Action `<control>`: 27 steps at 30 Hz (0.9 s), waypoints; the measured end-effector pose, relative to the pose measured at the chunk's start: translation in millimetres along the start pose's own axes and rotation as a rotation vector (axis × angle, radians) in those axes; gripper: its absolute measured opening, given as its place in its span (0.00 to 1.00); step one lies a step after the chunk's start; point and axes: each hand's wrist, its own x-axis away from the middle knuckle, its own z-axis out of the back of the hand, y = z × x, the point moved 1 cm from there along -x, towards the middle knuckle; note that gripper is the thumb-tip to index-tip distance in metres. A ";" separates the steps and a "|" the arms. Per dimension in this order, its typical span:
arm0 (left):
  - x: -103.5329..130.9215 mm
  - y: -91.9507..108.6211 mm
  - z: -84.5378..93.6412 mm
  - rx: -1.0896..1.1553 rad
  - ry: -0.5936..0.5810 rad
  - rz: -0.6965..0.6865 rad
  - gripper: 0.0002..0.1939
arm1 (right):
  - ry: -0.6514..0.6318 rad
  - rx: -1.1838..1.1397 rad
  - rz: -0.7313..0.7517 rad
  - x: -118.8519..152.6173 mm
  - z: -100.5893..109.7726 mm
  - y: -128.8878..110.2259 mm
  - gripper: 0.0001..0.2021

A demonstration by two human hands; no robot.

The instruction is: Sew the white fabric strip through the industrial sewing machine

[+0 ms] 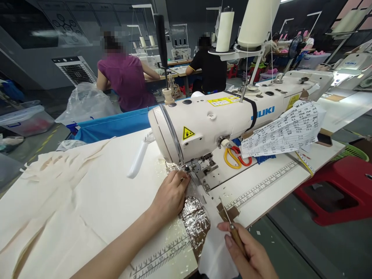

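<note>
My left hand (171, 193) is beside the needle area of a white sewing machine (200, 128), its fingers curled and closed on the edge of thin white fabric (216, 250). The fingertips are partly hidden. That fabric runs from the machine down over the table's front edge. Crinkled silver foil sheet (195, 217) lies under and beside it. My right hand (247, 252) is closed around the wooden handle of an awl (237, 237). The awl's metal tip points up and away, above a piece of brown tape (229, 212) on the table.
Yellow-and-red-handled scissors (232, 158) lie behind the needle area. Handwritten paper sheets (281, 130) lean on the machine. Cream fabric pieces (52, 186) cover the table's left. A red stool (334, 190) stands at right. Thread cones (225, 31) rise behind; co-workers (124, 77) sit beyond.
</note>
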 end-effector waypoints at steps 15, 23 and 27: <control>4.4 -6.3 0.3 0.053 0.023 0.017 0.18 | -0.060 0.031 0.064 -16.0 -9.3 -24.7 0.24; 3.8 -9.8 -1.4 0.100 0.054 -0.046 0.17 | -0.076 0.168 0.251 -28.7 -10.3 -37.2 0.18; 4.3 -10.5 -2.2 0.013 0.027 0.003 0.18 | -0.128 0.261 0.310 -38.4 -12.0 -40.4 0.19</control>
